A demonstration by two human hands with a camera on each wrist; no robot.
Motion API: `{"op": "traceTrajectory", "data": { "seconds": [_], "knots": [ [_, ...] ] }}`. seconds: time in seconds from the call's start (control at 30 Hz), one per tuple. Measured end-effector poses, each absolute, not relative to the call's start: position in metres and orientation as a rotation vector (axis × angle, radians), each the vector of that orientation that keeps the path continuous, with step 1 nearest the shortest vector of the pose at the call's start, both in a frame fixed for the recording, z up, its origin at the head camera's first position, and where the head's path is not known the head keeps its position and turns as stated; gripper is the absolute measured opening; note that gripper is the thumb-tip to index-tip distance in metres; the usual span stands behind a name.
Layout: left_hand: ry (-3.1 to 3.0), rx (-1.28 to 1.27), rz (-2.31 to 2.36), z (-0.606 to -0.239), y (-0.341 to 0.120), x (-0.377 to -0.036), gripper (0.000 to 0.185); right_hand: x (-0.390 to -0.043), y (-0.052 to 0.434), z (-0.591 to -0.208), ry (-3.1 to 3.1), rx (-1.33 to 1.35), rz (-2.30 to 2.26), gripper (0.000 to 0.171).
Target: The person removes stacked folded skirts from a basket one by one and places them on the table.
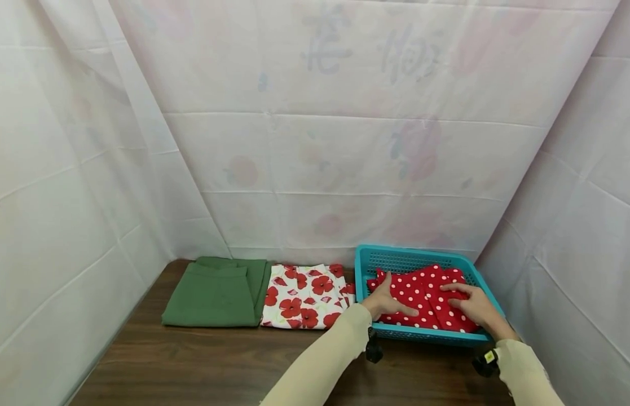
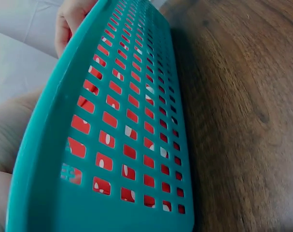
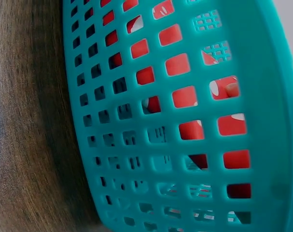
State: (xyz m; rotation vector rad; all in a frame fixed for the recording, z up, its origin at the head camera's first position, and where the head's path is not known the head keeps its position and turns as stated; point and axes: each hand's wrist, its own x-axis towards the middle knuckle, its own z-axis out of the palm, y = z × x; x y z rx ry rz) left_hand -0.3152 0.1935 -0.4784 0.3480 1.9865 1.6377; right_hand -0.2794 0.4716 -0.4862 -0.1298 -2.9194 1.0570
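A red cloth with white polka dots [image 1: 421, 290] lies folded inside a teal plastic basket [image 1: 426, 335] at the right of the wooden table. My left hand [image 1: 383, 301] rests flat on the cloth's left part, fingers stretched out. My right hand [image 1: 469, 304] lies flat on its right part. Both wrist views show only the basket's perforated wall [image 2: 127, 140] [image 3: 175, 125] from close up, with red cloth behind the holes.
A folded green cloth [image 1: 215, 293] and a folded white cloth with red poppies [image 1: 304, 296] lie side by side left of the basket. White sheets hang as walls on three sides. The dark wooden table [image 1: 193, 366] extends toward me.
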Motion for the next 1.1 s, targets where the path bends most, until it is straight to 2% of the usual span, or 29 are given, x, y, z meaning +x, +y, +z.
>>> {"op": "traceTrajectory", "data": {
  "seconds": [0.47, 0.77, 1.0, 1.1],
  "knots": [
    [2.055, 0.411, 1.52, -0.481, 0.191, -0.318, 0.086, -0.278, 0.474, -0.494, -2.928, -0.147, 1.05, 0.049],
    [2.177, 0.511, 1.569, -0.49, 0.194, -0.324, 0.057, -0.277, 0.47, -0.491, -2.858, -0.149, 1.111, 0.046],
    [2.241, 0.527, 1.575, -0.492, 0.193, -0.325, 0.063, -0.274, 0.468, -0.487, -2.816, -0.208, 1.134, 0.049],
    [2.181, 0.567, 1.625, -0.492, 0.192, -0.326, 0.058, -0.273, 0.466, -0.484, -2.777, -0.208, 1.149, 0.048]
  ]
}}
